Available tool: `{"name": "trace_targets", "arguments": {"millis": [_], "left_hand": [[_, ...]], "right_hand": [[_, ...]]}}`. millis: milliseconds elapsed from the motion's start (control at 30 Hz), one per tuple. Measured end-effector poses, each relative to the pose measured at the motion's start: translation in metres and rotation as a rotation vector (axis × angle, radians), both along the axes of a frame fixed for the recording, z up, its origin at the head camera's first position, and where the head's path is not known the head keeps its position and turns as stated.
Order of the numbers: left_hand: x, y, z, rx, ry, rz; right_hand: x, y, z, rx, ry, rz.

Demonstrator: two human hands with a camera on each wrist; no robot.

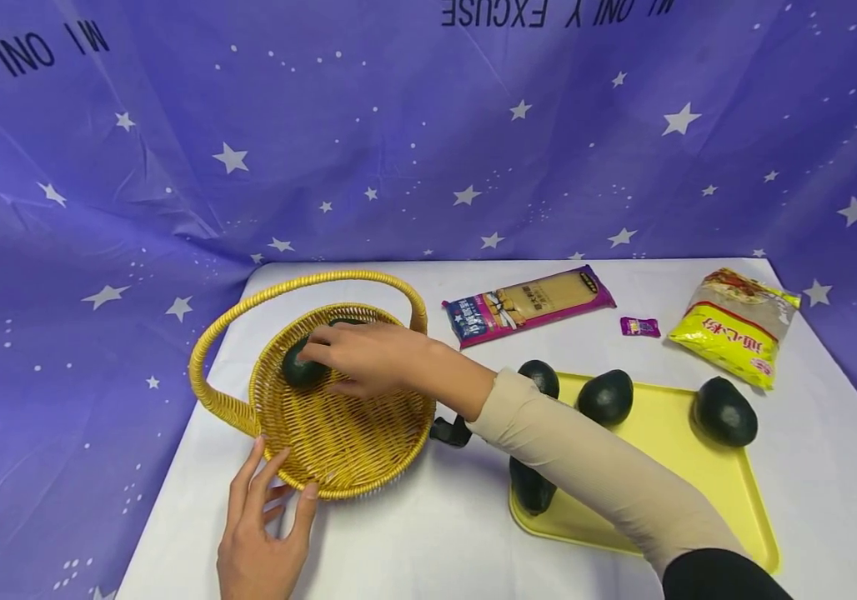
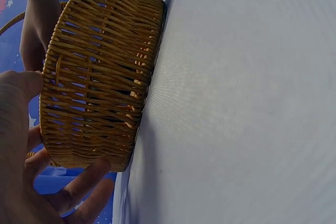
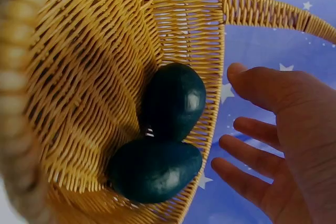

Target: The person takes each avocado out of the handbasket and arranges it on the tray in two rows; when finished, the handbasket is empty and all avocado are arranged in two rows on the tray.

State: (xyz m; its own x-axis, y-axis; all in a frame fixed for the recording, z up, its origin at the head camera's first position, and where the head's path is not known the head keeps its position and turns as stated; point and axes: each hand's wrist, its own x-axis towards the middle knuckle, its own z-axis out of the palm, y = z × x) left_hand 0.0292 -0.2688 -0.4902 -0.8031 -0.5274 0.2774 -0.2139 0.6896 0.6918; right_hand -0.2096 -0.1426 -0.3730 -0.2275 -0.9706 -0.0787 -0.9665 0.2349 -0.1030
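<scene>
My right hand (image 1: 364, 358) reaches over the yellow wicker basket (image 1: 346, 479), its fingers apart and holding nothing. Inside, against the basket's wall, two dark green avocados lie side by side; the right wrist view shows an upper avocado (image 3: 176, 100) touching a lower avocado (image 3: 155, 171). A gap separates the fingers of that hand from both fruits. At the basket's near left rim is my left hand (image 1: 259, 533), its fairly straight fingers and thumb touching the weave. The left wrist view has its thumb (image 2: 23, 85) at the rim.
Right of the basket, a yellow tray (image 1: 661, 467) bears several more avocados (image 1: 605, 398), partly behind my right sleeve. Farther back lie a long noodle pack (image 1: 529, 306), a small purple packet (image 1: 639, 327) and a yellow bag (image 1: 736, 327). The basket's handle (image 1: 323, 277) arches over its far side.
</scene>
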Motion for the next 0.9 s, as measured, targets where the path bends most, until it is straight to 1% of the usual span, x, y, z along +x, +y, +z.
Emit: {"name": "trace_targets", "arguments": {"millis": [233,367,633,900], "left_hand": [[0.000,-0.002,-0.001,-0.006,-0.002,-0.017],[0.001,-0.003,-0.001,-0.008,-0.006,-0.013],[0.001,-0.003,0.000,-0.008,-0.016,-0.009],[0.001,-0.004,-0.001,-0.006,-0.008,-0.012]], "right_hand": [[-0.008,-0.015,-0.008,0.045,-0.061,-0.028],[-0.012,-0.021,-0.012,0.041,-0.087,-0.029],[-0.015,-0.028,-0.016,0.056,-0.075,-0.046],[-0.016,-0.036,-0.023,0.048,-0.059,-0.048]]}}
